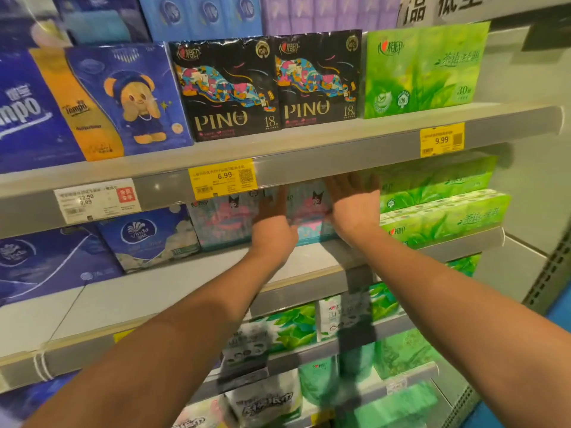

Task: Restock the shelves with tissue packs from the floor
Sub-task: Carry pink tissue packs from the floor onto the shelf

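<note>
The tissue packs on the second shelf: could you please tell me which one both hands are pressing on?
The pink-and-teal cartoon pack, between the left hand and right hand; its twin sits untouched to its left, green packs to its right.

Two hands were present, the left hand (272, 233) and the right hand (352, 208). Two black PINO packs (230, 88) stood side by side on the upper shelf (309, 156), with one green pack (423, 69) to their right and one blue bear-print pack (123, 97) to their left. Two pink-and-teal cartoon packs (222, 220) occupied the middle shelf (185, 291), beside one blue Vinda pack (148, 236). Two yellow price tags (222, 179) and one white price tag (97, 200) were fixed to the upper shelf edge. Packs on the lower, blurred shelves could not be counted.
</note>
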A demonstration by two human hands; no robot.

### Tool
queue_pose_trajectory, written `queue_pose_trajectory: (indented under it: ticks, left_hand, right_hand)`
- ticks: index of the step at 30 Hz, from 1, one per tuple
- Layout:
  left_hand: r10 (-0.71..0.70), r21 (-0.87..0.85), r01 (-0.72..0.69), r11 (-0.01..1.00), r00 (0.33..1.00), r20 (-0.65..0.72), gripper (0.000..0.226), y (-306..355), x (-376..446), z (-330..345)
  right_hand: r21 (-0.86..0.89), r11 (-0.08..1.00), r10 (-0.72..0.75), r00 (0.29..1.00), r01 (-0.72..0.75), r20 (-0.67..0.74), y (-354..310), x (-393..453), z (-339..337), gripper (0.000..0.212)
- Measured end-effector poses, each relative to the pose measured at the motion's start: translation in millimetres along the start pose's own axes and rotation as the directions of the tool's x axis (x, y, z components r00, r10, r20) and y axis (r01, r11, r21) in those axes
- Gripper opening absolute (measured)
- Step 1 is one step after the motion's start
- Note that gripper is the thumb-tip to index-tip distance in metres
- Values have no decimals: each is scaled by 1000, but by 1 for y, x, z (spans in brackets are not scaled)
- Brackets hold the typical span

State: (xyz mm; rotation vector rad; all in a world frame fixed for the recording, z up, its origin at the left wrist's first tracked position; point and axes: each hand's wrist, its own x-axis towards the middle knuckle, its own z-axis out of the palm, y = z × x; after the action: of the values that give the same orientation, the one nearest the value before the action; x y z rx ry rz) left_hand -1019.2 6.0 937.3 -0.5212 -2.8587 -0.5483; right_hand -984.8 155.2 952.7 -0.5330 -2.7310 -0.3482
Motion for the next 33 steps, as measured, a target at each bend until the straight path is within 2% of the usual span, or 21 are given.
queue_pose_trajectory:
  ticks: [1, 4, 5, 6, 8, 11, 14, 18, 21, 24, 28, 33]
  left_hand:
    - [-1, -8, 1, 1000, 1000, -6, 41, 1, 0, 1]
    - [16, -32, -17, 999, 999, -40, 81, 2, 5, -5]
    - [24, -23, -25, 999, 999, -38, 88, 2, 7, -7]
    - [19, -8, -19, 1000, 1000, -21, 88, 3, 8, -10]
    - [-7, 33, 6, 999, 1000, 25, 73, 5, 6, -14]
    - [-17, 28, 17, 999, 1000, -6, 52, 9, -7, -11]
    - [6, -16, -7, 1000, 997, -75, 55, 13, -27, -3]
    - [68, -71, -81, 994, 983, -170, 68, 32, -57, 0]
    - [166, -139, -194, 971, 967, -192, 69, 51, -82, 8]
    - [327, -240, -367, 899, 925, -192, 67, 70, -103, 20]
    - [492, -334, -505, 796, 861, -129, 65, 96, -136, 33]
    - [746, -487, -668, 562, 664, -49, 62, 113, -200, 57]
  right_hand:
    - [2, 1000, -2, 1000, 2, -10, 0, 1, 1, 33]
    - [15, 1000, -26, 999, 26, -26, 3, 1, 0, 38]
    - [18, 999, -41, 999, 41, -16, 5, 0, -1, 36]
    - [23, 998, -55, 998, 56, -17, 7, -2, -1, 32]
    - [54, 995, -76, 995, 80, -65, 12, -8, -2, 27]
    - [168, 977, -100, 977, 132, -187, 22, -23, 13, 39]
    - [267, 939, -125, 939, 216, -321, 41, -45, 30, 61]
    - [369, 894, -101, 916, 255, -387, 70, -78, 34, 66]
    - [436, 873, -37, 922, 218, -386, 89, -112, 26, 67]
    - [477, 863, 23, 930, 167, -366, 106, -155, 15, 68]
    - [474, 880, 170, 942, -12, -291, 128, -222, 3, 71]
    - [461, 825, 455, 868, -327, -198, 137, -349, -14, 71]
